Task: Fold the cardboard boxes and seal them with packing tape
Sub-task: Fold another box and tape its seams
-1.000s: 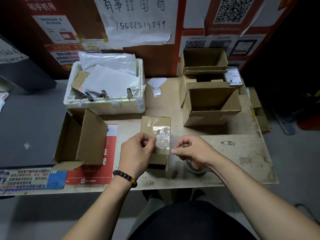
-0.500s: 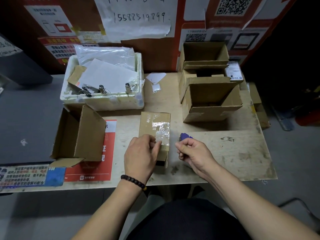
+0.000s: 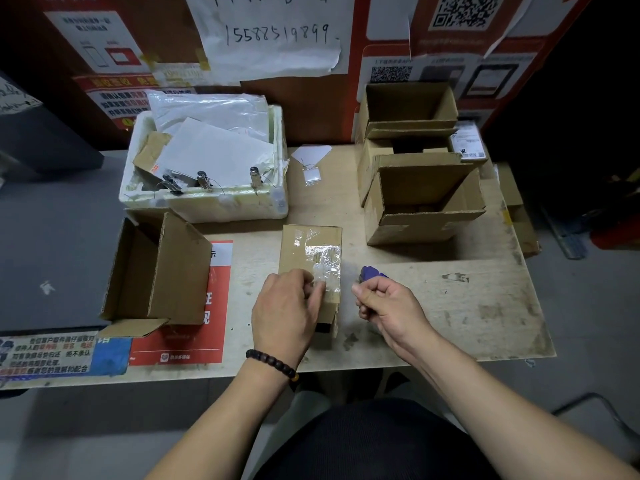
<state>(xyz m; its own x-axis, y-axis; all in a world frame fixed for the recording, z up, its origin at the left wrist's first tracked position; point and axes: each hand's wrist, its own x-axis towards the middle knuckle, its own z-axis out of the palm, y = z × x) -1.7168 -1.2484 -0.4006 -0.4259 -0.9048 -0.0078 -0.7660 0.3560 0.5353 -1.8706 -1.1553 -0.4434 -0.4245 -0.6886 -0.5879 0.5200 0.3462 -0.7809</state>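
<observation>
Tape (image 3: 323,268) lies crinkled over the top of the small cardboard box (image 3: 310,252) at the middle of the desk (image 3: 485,306). From the head camera, the left hand (image 3: 287,306) rests on the box's near end, its fingers pressing the tape's loose edge down. The right hand (image 3: 386,301) has drawn back a little to the right since a second ago and is curled round a dark blue tool (image 3: 369,273), probably a cutter, which was not in sight then. That suggests the strip has been cut free and only needs smoothing before this box counts as sealed.

Around it, an open box (image 3: 156,271) lies on its side to the left, three open boxes (image 3: 422,202) stand stacked at the right rear, and a foam tub (image 3: 207,206) of papers sits behind. Posters cover the red wall (image 3: 381,46).
</observation>
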